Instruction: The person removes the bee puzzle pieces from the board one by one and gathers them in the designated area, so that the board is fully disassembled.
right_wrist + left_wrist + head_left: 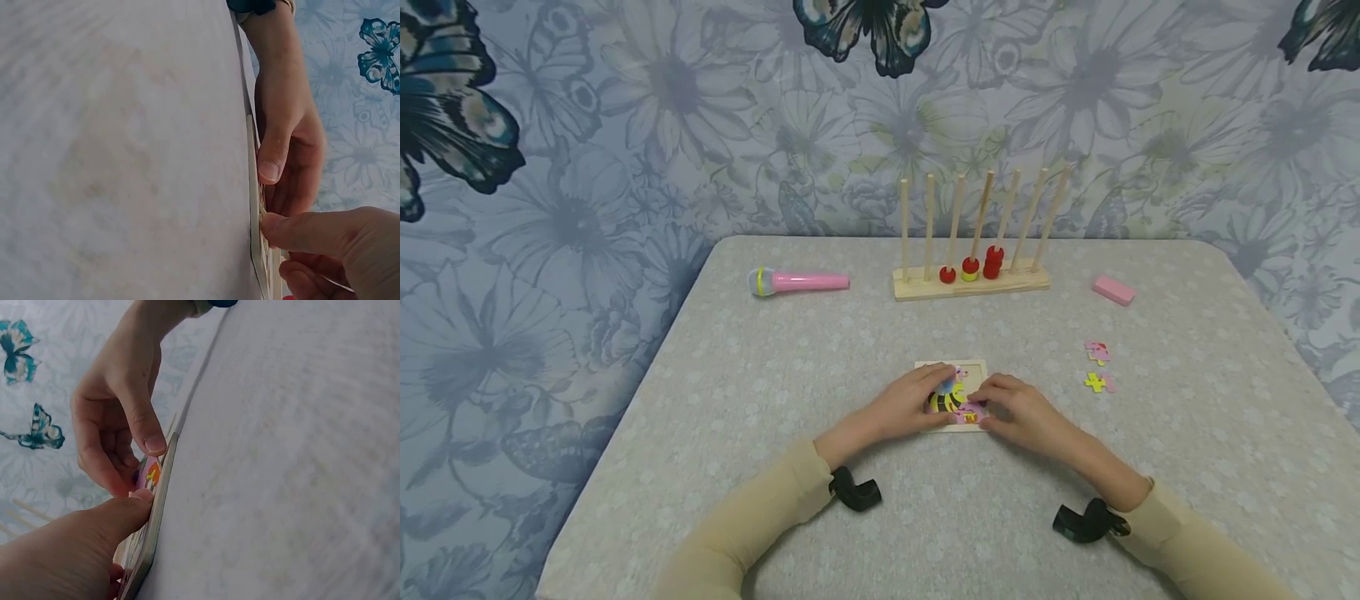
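Head view: left hand (904, 403) and right hand (1028, 414) grip the part-filled bee puzzle (953, 398), lower centre; loose pieces (1097, 351) remain, centre right.

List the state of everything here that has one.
Puzzle board, partly filled
Loose puzzle pieces, lying off the board
Left hand, holding the board's left side
Right hand, touching the board's right side
Bead rack, upright, beads on three pegs
Microphone, lying down
Pink block, lying flat

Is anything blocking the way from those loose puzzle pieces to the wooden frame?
Only the right hand, at the right side of the wooden frame; nothing else visible stands between the frame and the loose puzzle pieces.
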Motion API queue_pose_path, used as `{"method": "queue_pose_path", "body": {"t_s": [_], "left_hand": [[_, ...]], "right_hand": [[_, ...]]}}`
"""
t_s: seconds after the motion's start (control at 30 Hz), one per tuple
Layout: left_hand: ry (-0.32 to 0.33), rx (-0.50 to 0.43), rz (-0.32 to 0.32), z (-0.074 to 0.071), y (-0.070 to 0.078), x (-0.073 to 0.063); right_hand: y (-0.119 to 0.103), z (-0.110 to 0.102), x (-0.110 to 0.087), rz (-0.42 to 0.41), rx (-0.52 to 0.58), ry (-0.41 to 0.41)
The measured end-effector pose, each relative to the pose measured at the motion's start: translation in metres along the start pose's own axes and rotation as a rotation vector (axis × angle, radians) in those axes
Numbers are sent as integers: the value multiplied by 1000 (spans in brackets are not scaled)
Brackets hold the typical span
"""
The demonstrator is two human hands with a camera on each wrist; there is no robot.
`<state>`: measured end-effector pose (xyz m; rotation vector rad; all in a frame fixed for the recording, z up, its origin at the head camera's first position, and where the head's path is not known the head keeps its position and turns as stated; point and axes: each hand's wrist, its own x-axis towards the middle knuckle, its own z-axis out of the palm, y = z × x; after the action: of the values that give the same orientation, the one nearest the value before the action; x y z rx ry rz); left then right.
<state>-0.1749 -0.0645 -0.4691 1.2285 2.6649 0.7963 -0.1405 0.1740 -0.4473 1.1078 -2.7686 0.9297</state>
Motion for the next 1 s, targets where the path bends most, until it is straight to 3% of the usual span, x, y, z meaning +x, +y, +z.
{"method": "queue_pose_path", "body": {"t_s": [0.13,0.23,0.47,0.63,0.83,0.9,1.0], "left_hand": [[8,-20,-7,3,1,-1],[8,-33,-4,5,0,0],[25,-70,-26,7,-2,-3],[25,-66,-67,4,-4,-6],[11,-62,-124,1,-7,-7],[10,-64,-148,1,-9,-8],[22,-59,-155,-1,-11,-6]], "right_hand": [[0,-6,-5,29,-3,14],[7,-23,-18,76,1,52],[47,-73,-86,166,-2,161],[66,-77,-115,239,14,167],[71,-77,-116,166,-110,153],[67,-80,-105,164,-128,150],[55,-78,-71,172,-82,158]]}}
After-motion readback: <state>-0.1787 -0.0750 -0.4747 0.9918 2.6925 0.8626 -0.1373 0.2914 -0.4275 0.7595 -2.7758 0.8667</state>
